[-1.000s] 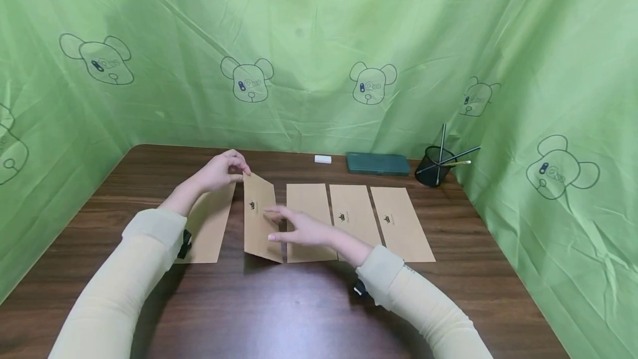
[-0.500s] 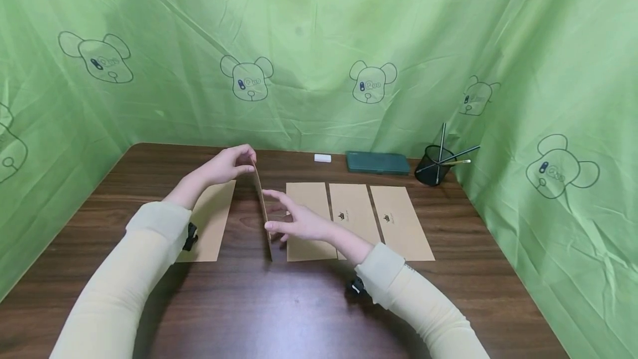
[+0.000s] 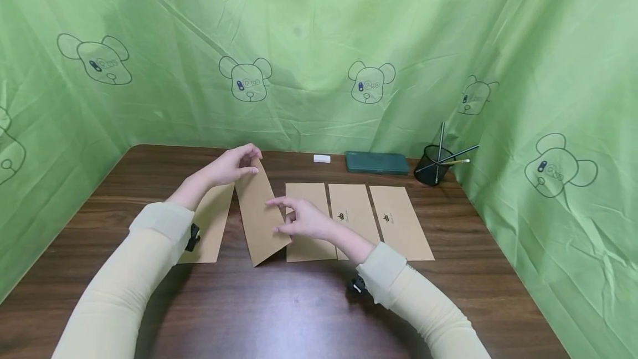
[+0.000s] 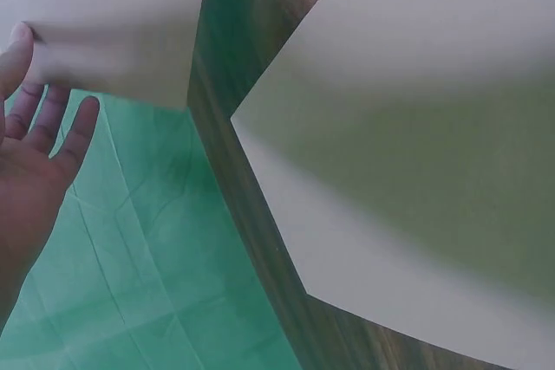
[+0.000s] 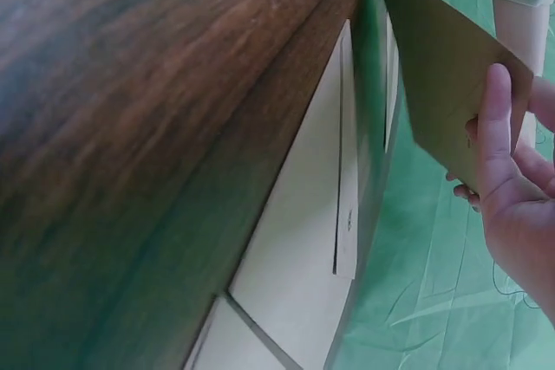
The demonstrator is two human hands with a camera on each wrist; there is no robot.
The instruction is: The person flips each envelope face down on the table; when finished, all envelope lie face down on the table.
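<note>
My left hand (image 3: 230, 168) pinches the far top corner of a thin kraft-paper notebook (image 3: 256, 218), its thumb on one face and its fingers behind, as the left wrist view shows. The notebook stands tilted over the table, with a plain brown face showing in the head view. At its right edge my right hand (image 3: 306, 219) holds on; in the right wrist view a digit lies over one face and other fingers reach behind it. To the left, partly behind the left arm, a matching notebook (image 3: 215, 223) lies flat.
Right of the hands lie three more brown notebooks in a row; crown prints show on the middle one (image 3: 354, 237) and the rightmost (image 3: 401, 226). A white eraser (image 3: 322, 158), a dark green case (image 3: 376, 163) and a black mesh pencil cup (image 3: 432, 168) stand along the back.
The notebook has been turned over between my hands: its crown-printed face showed at first, then it stood edge-on, and now the plain face shows. The left hand has shifted slightly right.
</note>
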